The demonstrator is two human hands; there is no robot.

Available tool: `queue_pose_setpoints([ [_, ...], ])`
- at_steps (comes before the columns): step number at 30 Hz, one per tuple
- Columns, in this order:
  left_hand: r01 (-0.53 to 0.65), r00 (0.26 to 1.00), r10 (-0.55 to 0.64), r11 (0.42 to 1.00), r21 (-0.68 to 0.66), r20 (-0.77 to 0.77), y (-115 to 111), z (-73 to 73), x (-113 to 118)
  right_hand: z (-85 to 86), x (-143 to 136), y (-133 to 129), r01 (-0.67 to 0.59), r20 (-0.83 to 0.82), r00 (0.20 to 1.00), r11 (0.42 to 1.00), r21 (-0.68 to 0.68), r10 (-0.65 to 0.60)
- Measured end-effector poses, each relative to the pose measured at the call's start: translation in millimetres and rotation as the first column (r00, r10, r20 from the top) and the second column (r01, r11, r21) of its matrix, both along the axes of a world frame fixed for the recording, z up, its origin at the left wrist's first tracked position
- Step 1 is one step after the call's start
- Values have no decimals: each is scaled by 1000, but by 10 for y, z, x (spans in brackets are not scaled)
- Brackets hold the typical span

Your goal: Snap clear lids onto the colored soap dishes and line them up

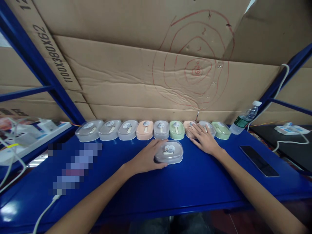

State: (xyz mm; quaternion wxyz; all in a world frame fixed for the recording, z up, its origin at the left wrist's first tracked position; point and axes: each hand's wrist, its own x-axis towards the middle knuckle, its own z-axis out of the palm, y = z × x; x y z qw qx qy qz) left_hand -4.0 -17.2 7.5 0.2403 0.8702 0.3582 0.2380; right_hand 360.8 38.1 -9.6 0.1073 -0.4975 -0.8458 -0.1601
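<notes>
A grey plastic box with a clear lid (pixel 174 154) sits on the blue table in front of the row, a round sticker and a pale tab on its top. My left hand (pixel 146 158) is closed around its left side, thumb at the front. My right hand (pixel 204 140) lies with fingers stretched over a peach lidded box (pixel 188 130) in the row, partly hiding it. Just right of those fingers stand another grey box (pixel 210 129) and a green box (pixel 221 130).
More lidded boxes continue the row leftward, among them a green one (pixel 176 130) and a peach one (pixel 145 130). A water bottle (pixel 245 118) leans at the row's right end. A phone (pixel 258 161) lies at right; a blurred-out item (pixel 76 169) with a cable lies at left.
</notes>
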Motion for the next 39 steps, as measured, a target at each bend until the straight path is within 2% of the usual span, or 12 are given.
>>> queue_pose_setpoints([
  [4,2,1000,-1,1000,6,-17,8,-14,-4,-52,58,27,35,6,999,999,33,-35],
  [14,-4,1000,4,1000,-2,-25,4,7,1,-59,181,-12,117,-8,993,991,59,-117],
  [19,-16,999,16,1000,-1,-43,-5,4,1,-88,221,1,122,-33,992,990,70,-120],
  [22,-43,997,44,999,16,-64,-20,7,9,-58,152,-50,101,-110,990,993,67,-93],
  [25,-69,996,70,997,34,-51,-11,-23,21,65,-98,-217,-2,-284,958,994,111,34],
  [27,-71,997,71,997,33,-18,14,-69,27,166,-353,-363,-147,-402,895,979,143,193],
  [30,-51,997,50,998,25,53,56,-150,32,233,-742,-530,-390,-478,804,920,27,355],
  [32,-42,994,41,999,12,101,71,-188,32,186,-925,-569,-488,-498,767,872,-43,405],
  [34,-47,991,48,999,-14,127,70,-205,32,91,-1022,-562,-526,-497,755,848,-69,428],
  [39,-73,988,86,992,-107,125,51,-214,27,-104,-1047,-537,-519,-558,731,851,-79,394],
])
